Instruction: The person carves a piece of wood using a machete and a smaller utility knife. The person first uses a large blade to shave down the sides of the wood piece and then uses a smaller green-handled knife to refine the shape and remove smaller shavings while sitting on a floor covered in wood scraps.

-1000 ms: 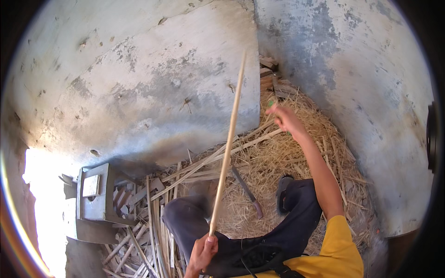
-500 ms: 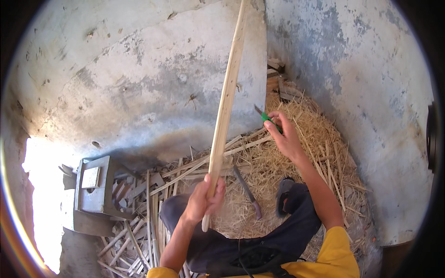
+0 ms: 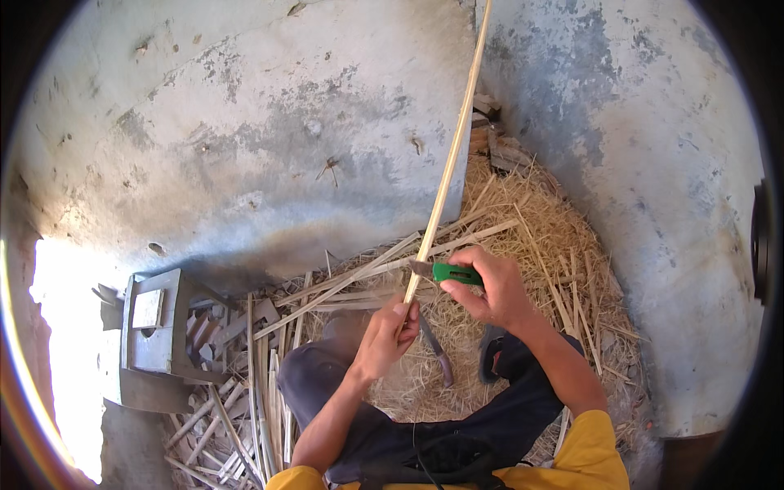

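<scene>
My left hand [image 3: 384, 339] is closed around the lower end of a long, pale wooden strip [image 3: 447, 175], which slants up and away past the top of the picture. Its narrow edge faces me. Just above that grip, a green-handled utility knife [image 3: 457, 273] lies across the strip, its dark blade against the wood. My right hand [image 3: 494, 290] is closed on the knife's handle. Between my legs, a larger knife with a dark blade and brown handle [image 3: 443, 369] rests on the shavings, its upper part partly hidden behind my left hand.
A heap of straw-coloured shavings [image 3: 539, 220] fills the corner ahead and right, with loose strips [image 3: 359, 278] across it. At left stands a grey wooden box [image 3: 155, 322] beside scattered wood pieces [image 3: 216, 429]. Worn plaster walls [image 3: 245, 155] close in ahead and right.
The utility knife has come down and left onto the strip. My left hand has moved slightly up and right, and the strip has turned from its broad face to its narrow edge.
</scene>
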A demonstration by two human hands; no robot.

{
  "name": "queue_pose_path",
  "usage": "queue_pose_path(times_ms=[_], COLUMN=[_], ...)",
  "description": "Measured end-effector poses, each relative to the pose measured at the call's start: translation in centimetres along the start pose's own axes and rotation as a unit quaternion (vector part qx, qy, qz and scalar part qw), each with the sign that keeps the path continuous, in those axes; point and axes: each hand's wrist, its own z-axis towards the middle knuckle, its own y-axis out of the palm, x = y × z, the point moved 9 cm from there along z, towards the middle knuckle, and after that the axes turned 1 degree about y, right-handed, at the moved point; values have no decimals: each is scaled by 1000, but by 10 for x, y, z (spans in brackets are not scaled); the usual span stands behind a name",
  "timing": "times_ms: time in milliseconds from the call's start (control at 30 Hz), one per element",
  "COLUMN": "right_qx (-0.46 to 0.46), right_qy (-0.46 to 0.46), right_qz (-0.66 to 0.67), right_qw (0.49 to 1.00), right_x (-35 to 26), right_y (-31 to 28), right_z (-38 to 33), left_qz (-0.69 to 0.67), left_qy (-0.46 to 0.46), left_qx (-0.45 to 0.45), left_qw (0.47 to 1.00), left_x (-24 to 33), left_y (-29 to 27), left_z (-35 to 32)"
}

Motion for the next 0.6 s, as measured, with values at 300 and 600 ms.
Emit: queue_pose_path(times_ms=[300, 600], right_qx=[2, 29], right_qy=[-114, -128], right_qz=[-87, -110], right_qw=[990, 985], right_x=[-17, -29], right_y=[25, 20], right_z=[-6, -1], left_qz=[147, 335], left_qy=[72, 93], left_qx=[65, 152], left_qw=[984, 925], left_x=[14, 37], left_y=[-8, -10], left_z=[-5, -20])
